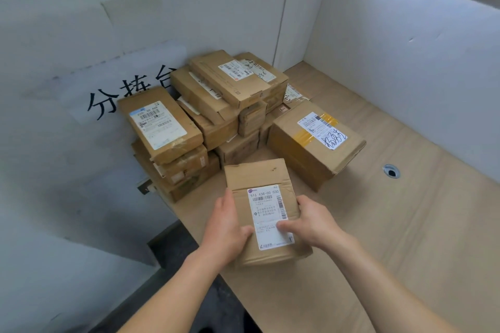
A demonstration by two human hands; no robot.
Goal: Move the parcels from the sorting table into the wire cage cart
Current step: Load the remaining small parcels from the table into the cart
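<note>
The left hand [224,227] and right hand [311,222] grasp a flat cardboard parcel [257,176] between them. Their fingers curl round its long edges, and both thumbs press on its white shipping label [267,211]. The parcel is over the near part of the cardboard-covered table [405,238]; I cannot tell whether its underside touches it. Just beyond the fingers, the other parcels [216,105] lie piled against the white wall [230,8]. Beyond the right fingers and slightly to their right stands a larger box [303,149] with yellow tape. Farther right, a metal-rimmed hole [391,171] is set in the table. Beyond and left of the left fingers, a paper sign [108,100] with black characters is on the wall.
</note>
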